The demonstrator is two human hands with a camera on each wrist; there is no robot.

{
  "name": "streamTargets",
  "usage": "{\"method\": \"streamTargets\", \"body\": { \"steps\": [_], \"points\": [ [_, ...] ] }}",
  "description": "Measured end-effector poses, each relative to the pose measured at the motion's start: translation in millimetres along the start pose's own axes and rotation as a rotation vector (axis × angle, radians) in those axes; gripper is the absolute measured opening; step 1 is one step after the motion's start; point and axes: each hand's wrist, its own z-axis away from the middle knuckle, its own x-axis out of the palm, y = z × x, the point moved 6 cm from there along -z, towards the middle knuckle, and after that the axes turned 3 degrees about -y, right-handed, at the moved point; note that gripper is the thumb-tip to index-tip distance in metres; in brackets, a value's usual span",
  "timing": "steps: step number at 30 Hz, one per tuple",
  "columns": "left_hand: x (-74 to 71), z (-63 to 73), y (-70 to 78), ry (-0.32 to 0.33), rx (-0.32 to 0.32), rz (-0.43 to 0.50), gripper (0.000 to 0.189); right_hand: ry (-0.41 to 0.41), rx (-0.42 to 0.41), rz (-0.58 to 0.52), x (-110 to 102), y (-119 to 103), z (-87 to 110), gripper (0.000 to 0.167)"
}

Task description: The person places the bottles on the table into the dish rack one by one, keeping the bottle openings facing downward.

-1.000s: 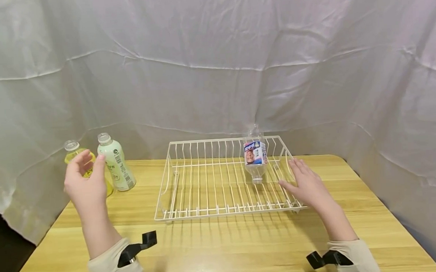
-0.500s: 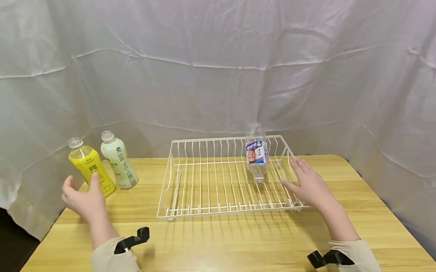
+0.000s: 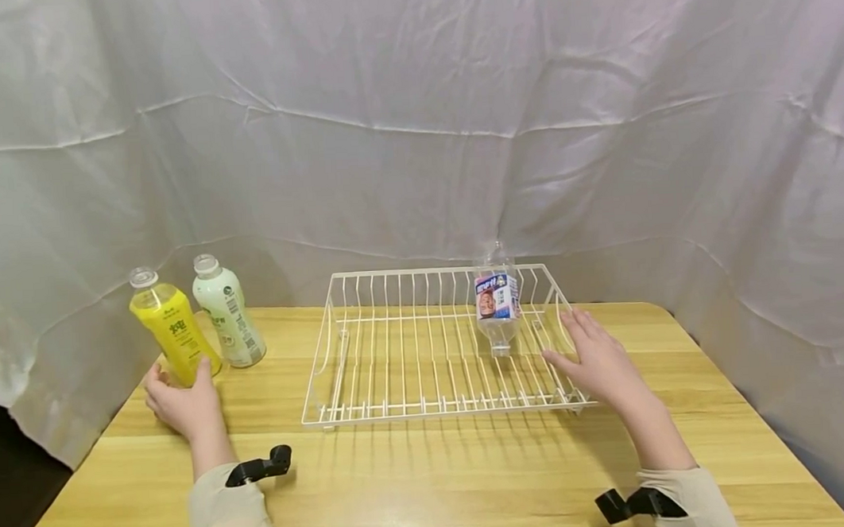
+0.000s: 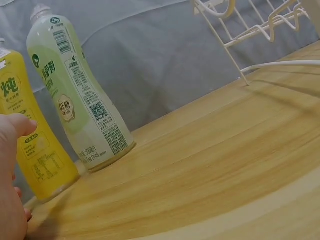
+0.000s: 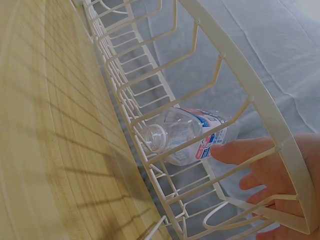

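Note:
A yellow bottle (image 3: 177, 334) without a visible cap stands at the left of the table, and a pale green bottle (image 3: 230, 313) stands beside it on the right. My left hand (image 3: 186, 401) is low at the near side of the yellow bottle, thumb and fingers spread to either side of its lower part. In the left wrist view the thumb (image 4: 20, 125) overlaps the bottle's label. A clear plastic bottle (image 3: 497, 299) with a blue and white label lies in the white wire dish rack (image 3: 415, 413). My right hand (image 3: 599, 362) rests at the rack's right side with its fingers extended.
The rack stands on the wooden table (image 3: 376, 489), toward the back. Grey cloth (image 3: 387, 138) hangs behind and along both sides. Black camera mounts (image 3: 261, 467) sit on both sleeves.
My left hand has come down from in front of the two standing bottles to the base of the yellow one. My right hand stays at the rack's right side.

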Motion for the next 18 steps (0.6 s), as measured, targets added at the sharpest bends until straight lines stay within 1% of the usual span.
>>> {"method": "streamTargets", "body": {
  "steps": [2, 6, 9, 12, 18],
  "points": [
    [1.1, -3.4, -2.5, -0.008, -0.001, -0.013, 0.076, 0.000, 0.001, -0.005, 0.8, 0.8, -0.3, 0.086],
    [3.0, -14.9, -4.5, -0.037, 0.016, -0.087, 0.080, 0.002, 0.002, -0.009, 2.1, 0.9, -1.6, 0.084],
    [3.0, -23.5, -5.1, -0.069, 0.030, -0.162, 0.084, 0.002, 0.003, -0.009, 3.0, 0.9, -2.3, 0.084],
    [3.4, -30.5, -5.4, -0.101, 0.037, -0.209, 0.086, 0.004, 0.006, -0.011, 3.0, 1.5, -2.1, 0.084],
    [5.8, -39.4, -5.9, -0.187, 0.072, -0.312, 0.090, 0.004, 0.007, -0.004, 2.7, 3.8, -2.3, 0.084]
  ]
}}
